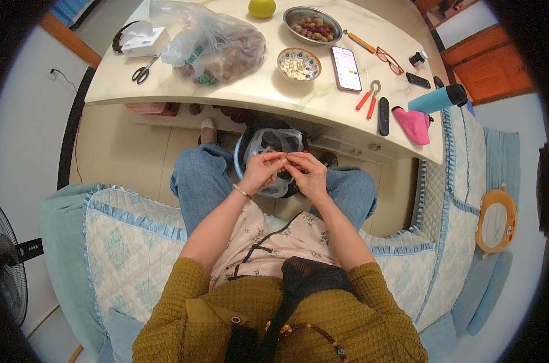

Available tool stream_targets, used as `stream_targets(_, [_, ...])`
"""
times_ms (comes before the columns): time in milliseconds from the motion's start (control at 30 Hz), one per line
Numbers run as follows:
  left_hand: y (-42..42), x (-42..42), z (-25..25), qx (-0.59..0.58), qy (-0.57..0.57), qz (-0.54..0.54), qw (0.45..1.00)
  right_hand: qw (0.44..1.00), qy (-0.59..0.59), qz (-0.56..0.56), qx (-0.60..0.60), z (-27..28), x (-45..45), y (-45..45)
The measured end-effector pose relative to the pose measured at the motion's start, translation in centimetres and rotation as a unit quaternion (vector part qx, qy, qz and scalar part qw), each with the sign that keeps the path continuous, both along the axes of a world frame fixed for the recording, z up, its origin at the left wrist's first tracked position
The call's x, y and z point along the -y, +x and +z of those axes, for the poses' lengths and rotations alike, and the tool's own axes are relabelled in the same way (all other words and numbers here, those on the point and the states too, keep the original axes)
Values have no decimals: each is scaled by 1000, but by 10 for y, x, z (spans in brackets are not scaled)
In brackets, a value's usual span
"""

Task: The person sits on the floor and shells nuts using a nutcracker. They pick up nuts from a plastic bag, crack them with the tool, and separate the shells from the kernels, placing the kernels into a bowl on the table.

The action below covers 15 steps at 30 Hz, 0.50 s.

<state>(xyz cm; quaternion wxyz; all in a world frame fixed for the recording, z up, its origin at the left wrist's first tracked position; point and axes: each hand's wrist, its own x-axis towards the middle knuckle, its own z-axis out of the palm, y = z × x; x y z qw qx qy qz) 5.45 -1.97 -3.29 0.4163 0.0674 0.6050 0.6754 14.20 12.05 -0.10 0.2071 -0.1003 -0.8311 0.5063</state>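
Note:
My left hand [261, 171] and my right hand [309, 176] meet fingertip to fingertip, both pinching a small brownish piece [285, 159] whose kind I cannot tell. They are above a blue-rimmed bin [239, 156] lined with a plastic bag [285, 187], between my knees. Past them on the marble-topped table [238, 96], a patterned bowl [280, 59] holds pale peeled pieces [297, 71]. To its left lies a translucent plastic bag [224, 50] full of brown round things. Red-handled pliers [372, 96] lie to the right of the bowl, beyond a lit smartphone [346, 68].
The table also bears a metal bowl of grapes [314, 29], a yellow-green fruit [261, 7], scissors [142, 72], a tissue box [146, 43], glasses [389, 60], a black remote [383, 116], a blue bottle [433, 100] and a pink pouch [414, 126]. The table edge is beyond my hands.

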Motion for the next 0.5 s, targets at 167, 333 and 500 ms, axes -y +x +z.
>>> stream_targets(167, [0, 0, 4, 1, 4, -7, 1000, 1000, 6, 4, -6, 2, -1, 1])
stream_targets(333, [-2, 1, 5, 52, 14, -5, 999, 1000, -4, 9, -16, -12, -4, 1])
stream_targets(500, [-1, -2, 2, 30, 8, 4, 999, 1000, -17, 14, 2, -7, -2, 0])
